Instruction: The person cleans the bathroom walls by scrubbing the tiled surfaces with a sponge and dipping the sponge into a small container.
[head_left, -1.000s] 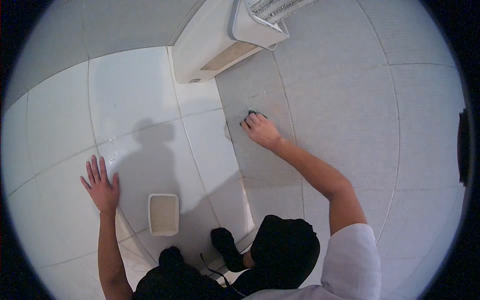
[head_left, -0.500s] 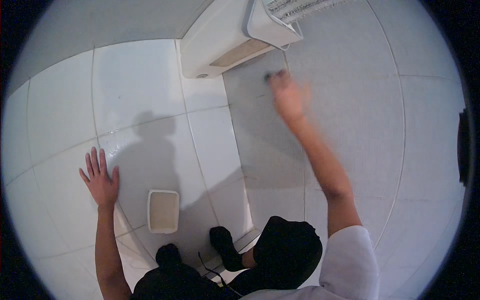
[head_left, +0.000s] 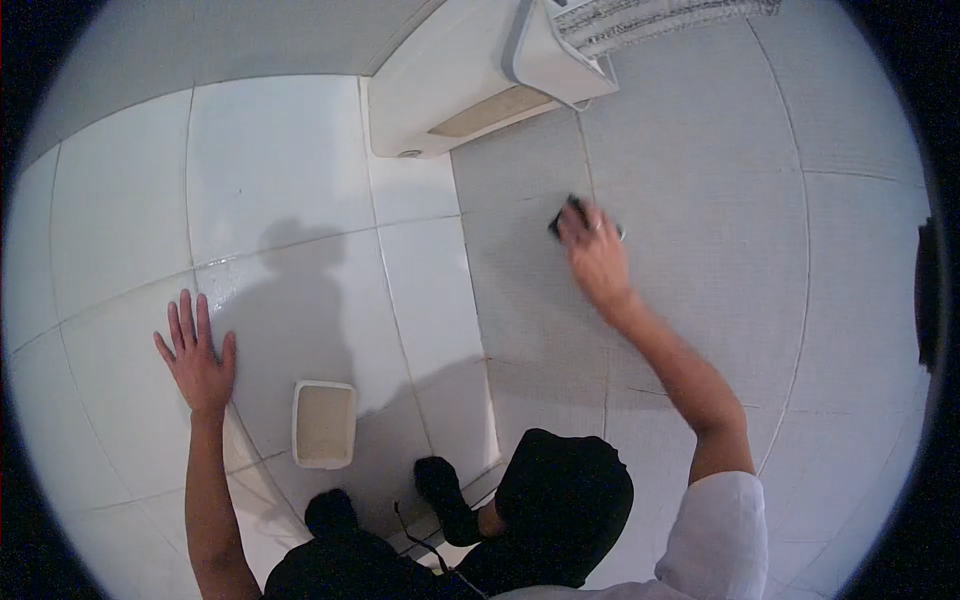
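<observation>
My right hand [head_left: 597,262] is closed over a dark scrub pad [head_left: 572,214], pressed against the grey tiled surface [head_left: 700,280]. The fingers are slightly blurred and cover much of the pad; a pale edge shows on its right side. My left hand [head_left: 199,365] lies flat on the white tiles [head_left: 120,400] with its fingers spread and nothing in it. To the right of that hand sits a shallow rectangular white container [head_left: 325,425] with a beige inside; neither hand touches it.
A bulky white fixture [head_left: 450,85] juts out at the top, with a grey-and-white fringed textile [head_left: 660,25] beside it. My feet in black socks [head_left: 440,490] stand near the low ledge at the bottom. A dark object [head_left: 927,295] is at the right edge.
My right hand has moved down and slightly right over the grey tiles with the pad, away from the white fixture. My left hand stays flat in nearly the same place.
</observation>
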